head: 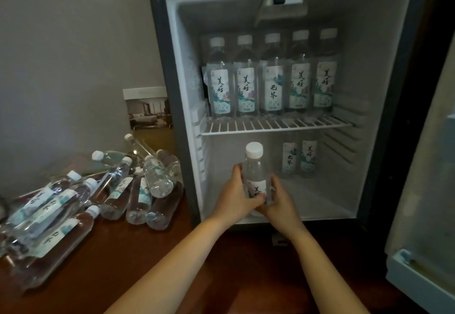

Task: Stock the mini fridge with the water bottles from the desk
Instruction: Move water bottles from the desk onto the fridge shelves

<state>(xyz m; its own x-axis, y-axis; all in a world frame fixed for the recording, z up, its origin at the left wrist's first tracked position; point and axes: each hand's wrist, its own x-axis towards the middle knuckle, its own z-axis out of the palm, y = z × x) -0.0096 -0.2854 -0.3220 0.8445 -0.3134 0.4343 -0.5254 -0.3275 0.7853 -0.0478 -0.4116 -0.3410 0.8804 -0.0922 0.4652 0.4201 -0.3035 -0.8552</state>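
The mini fridge stands open on the wooden desk, its door swung out to the right. On the white wire shelf five water bottles stand upright in a row across the back, white caps up, labels facing out. Below the shelf, two more bottles stand side by side toward the back right of the lower compartment; the rest of that floor is bare.

Both hands reach into the lower compartment's front left and hold one upright bottle between them. The left hand wraps its fingers around the bottle's left side at the label, and the right hand closes on the right side — the two thumbs meet low on the front. The bottle's base is hidden behind the hands, so whether it rests on the fridge floor cannot be told.

On the desk left of the fridge lies a loose heap of bottles, most on their sides, some stacked over others; several at the far left sit in clear plastic wrap. Behind the heap, a printed card leans against the wall beside the fridge. Nothing lies between the heap and the fridge opening — only bare desk.
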